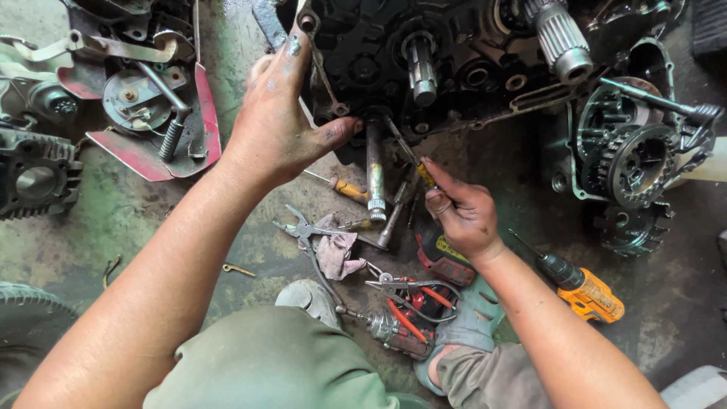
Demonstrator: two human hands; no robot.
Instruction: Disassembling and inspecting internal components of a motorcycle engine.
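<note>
A black, greasy engine case (454, 60) with protruding steel shafts lies on the floor at the top centre. My left hand (284, 117) grips its left edge, fingers over the rim and thumb pressed against the case. My right hand (462, 212) holds a thin screwdriver (413, 159) with a yellow handle, its tip pointing up at the underside of the case near a vertical steel shaft (375, 170). Both hands are smeared with grease.
Pliers (303, 227), a rag (337, 254), another screwdriver (344, 188), red-handled tools (413, 303) and an orange driver (587, 291) lie on the stained concrete floor. A clutch assembly (632, 155) sits at right, a red cover with parts (148, 98) at left. My knees fill the bottom.
</note>
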